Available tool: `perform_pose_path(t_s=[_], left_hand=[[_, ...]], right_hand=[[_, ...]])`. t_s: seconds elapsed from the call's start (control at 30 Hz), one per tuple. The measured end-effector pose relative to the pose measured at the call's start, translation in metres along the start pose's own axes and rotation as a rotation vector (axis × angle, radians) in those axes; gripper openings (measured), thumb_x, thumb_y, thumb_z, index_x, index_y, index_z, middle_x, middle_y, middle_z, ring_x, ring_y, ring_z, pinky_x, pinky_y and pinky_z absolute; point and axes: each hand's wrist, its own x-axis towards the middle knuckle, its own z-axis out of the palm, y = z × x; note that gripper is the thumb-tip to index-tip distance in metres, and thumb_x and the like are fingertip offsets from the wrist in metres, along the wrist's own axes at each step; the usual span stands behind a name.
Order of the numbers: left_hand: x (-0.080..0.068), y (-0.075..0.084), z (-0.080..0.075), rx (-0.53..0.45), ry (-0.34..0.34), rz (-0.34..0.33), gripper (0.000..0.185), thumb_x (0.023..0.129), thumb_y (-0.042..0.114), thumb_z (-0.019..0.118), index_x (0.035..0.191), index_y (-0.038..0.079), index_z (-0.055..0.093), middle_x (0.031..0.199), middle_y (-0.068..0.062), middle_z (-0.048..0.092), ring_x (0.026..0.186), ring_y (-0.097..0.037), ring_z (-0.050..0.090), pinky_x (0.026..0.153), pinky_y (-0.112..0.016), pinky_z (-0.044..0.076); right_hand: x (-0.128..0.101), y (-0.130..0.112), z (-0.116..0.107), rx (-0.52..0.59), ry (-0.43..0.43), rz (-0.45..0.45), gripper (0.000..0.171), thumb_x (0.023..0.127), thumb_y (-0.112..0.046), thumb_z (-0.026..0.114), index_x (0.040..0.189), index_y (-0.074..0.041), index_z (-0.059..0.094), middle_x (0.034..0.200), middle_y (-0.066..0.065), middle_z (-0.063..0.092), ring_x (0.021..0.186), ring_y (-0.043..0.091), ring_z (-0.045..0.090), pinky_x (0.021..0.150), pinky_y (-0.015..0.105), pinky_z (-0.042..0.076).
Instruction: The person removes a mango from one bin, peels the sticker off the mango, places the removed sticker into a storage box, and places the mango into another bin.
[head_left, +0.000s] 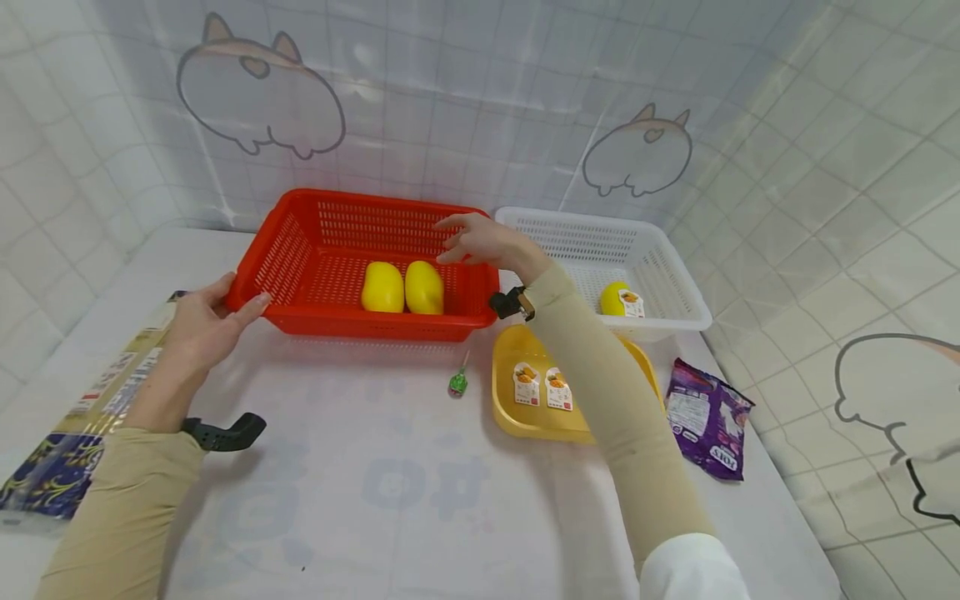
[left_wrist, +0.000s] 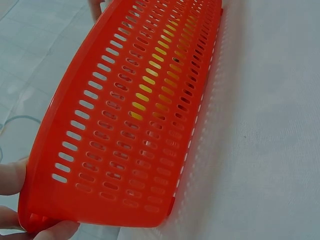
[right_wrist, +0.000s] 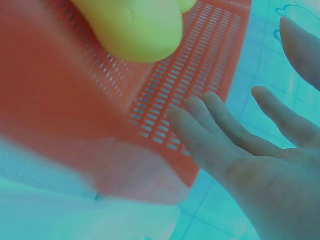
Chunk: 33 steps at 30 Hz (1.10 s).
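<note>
- While the left hand (head_left: 201,323) rests against the near left corner of the red basket (head_left: 300,250), its thumb lies along the rim and its fingers curl round the corner, gripping it
- In the left wrist view, fingertips (left_wrist: 10,177) press on that corner from outside, and yellow shows through the slotted wall
- The right hand (head_left: 483,242) hovers above the basket's right end, fingers spread and relaxed, holding nothing
- Two yellow fruits (head_left: 403,287) lie side by side, touching, on the basket floor towards its near wall
- The basket sits far on the white table (head_left: 360,467), just left of a white basket (head_left: 675,275) that holds one labelled yellow fruit (head_left: 621,298)
- Near the white basket lies a yellow tray (head_left: 510,408) with two small labels; a green lollipop (head_left: 457,382) lies just left of it, a purple snack bag (head_left: 708,417) to its right
- A printed packet (head_left: 82,417) lies at the table's left edge
</note>
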Motion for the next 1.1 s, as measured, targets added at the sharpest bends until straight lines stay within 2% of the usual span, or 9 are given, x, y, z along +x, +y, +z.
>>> perform_pose_path(t_s=[0.17, 0.4, 0.5, 0.57, 0.63, 0.67, 0.8, 1.0, 1.1], left_hand=[[0.000, 0.000, 0.000, -0.002, -0.002, 0.003, 0.094, 0.097, 0.061, 0.046, 0.158, 0.011, -0.005, 0.163, -0.025, 0.018, 0.141, -0.043, 0.031, 0.113, -0.060, 0.036], [0.000, -0.001, -0.001, -0.010, -0.002, -0.008, 0.095, 0.096, 0.062, 0.047, 0.158, 0.013, -0.006, 0.163, -0.024, 0.018, 0.142, -0.043, 0.031, 0.113, -0.060, 0.034], [0.000, -0.002, -0.001, -0.002, -0.004, 0.005, 0.096, 0.095, 0.062, 0.048, 0.158, 0.012, -0.004, 0.163, -0.023, 0.020, 0.141, -0.041, 0.033, 0.113, -0.045, 0.041], [0.000, -0.002, -0.002, 0.003, -0.004, 0.011, 0.097, 0.095, 0.062, 0.050, 0.159, 0.012, -0.003, 0.162, -0.024, 0.022, 0.140, -0.040, 0.035, 0.107, -0.027, 0.047], [0.001, -0.003, -0.002, 0.010, -0.006, 0.015, 0.098, 0.095, 0.061, 0.051, 0.159, 0.011, -0.002, 0.162, -0.024, 0.023, 0.139, -0.039, 0.037, 0.098, -0.018, 0.050], [0.001, -0.003, -0.002, 0.012, -0.006, 0.014, 0.098, 0.094, 0.061, 0.052, 0.159, 0.011, -0.002, 0.162, -0.024, 0.024, 0.139, -0.039, 0.037, 0.096, -0.016, 0.050], [0.002, -0.003, -0.002, 0.014, -0.010, 0.007, 0.099, 0.094, 0.060, 0.054, 0.159, 0.011, -0.001, 0.162, -0.024, 0.024, 0.139, -0.039, 0.038, 0.105, -0.031, 0.049], [0.001, -0.002, -0.003, -0.009, -0.013, 0.012, 0.099, 0.094, 0.058, 0.056, 0.159, 0.010, 0.000, 0.162, -0.023, 0.024, 0.139, -0.038, 0.038, 0.090, -0.009, 0.049], [0.001, -0.003, -0.003, -0.007, -0.010, 0.016, 0.099, 0.094, 0.058, 0.056, 0.159, 0.010, -0.001, 0.162, -0.023, 0.022, 0.140, -0.039, 0.038, 0.094, -0.012, 0.048]], right_hand=[[-0.007, 0.008, -0.004, -0.041, 0.015, -0.036, 0.064, 0.094, -0.011, 0.067, 0.152, -0.013, 0.040, 0.151, 0.017, 0.044, 0.132, 0.027, 0.051, 0.110, 0.039, 0.046], [-0.021, 0.019, -0.007, -0.067, 0.037, -0.079, 0.062, 0.092, -0.012, 0.070, 0.148, -0.017, 0.045, 0.148, 0.014, 0.047, 0.126, 0.029, 0.054, 0.109, 0.049, 0.047], [-0.028, 0.023, -0.008, -0.078, 0.045, -0.114, 0.061, 0.092, -0.013, 0.070, 0.147, -0.018, 0.046, 0.148, 0.011, 0.048, 0.126, 0.027, 0.056, 0.108, 0.047, 0.048], [-0.033, 0.025, -0.007, -0.083, 0.062, -0.142, 0.059, 0.092, -0.013, 0.070, 0.146, -0.017, 0.048, 0.146, 0.009, 0.051, 0.127, 0.027, 0.057, 0.107, 0.044, 0.049], [-0.037, 0.028, -0.008, -0.084, 0.078, -0.163, 0.058, 0.092, -0.012, 0.070, 0.145, -0.016, 0.049, 0.144, 0.009, 0.052, 0.127, 0.027, 0.056, 0.105, 0.042, 0.051], [-0.040, 0.029, -0.008, -0.086, 0.087, -0.173, 0.057, 0.092, -0.011, 0.070, 0.145, -0.015, 0.049, 0.143, 0.009, 0.053, 0.127, 0.028, 0.057, 0.104, 0.041, 0.051], [-0.047, 0.037, -0.012, -0.084, 0.117, -0.199, 0.056, 0.091, -0.009, 0.070, 0.144, -0.012, 0.051, 0.140, 0.012, 0.055, 0.126, 0.030, 0.056, 0.103, 0.043, 0.052], [-0.058, 0.049, -0.020, -0.106, 0.153, -0.205, 0.057, 0.091, -0.012, 0.072, 0.144, -0.013, 0.051, 0.140, 0.011, 0.055, 0.125, 0.031, 0.056, 0.101, 0.044, 0.053], [-0.063, 0.052, -0.025, -0.114, 0.156, -0.202, 0.059, 0.090, -0.012, 0.072, 0.145, -0.012, 0.050, 0.143, 0.014, 0.053, 0.127, 0.033, 0.055, 0.101, 0.045, 0.053]])
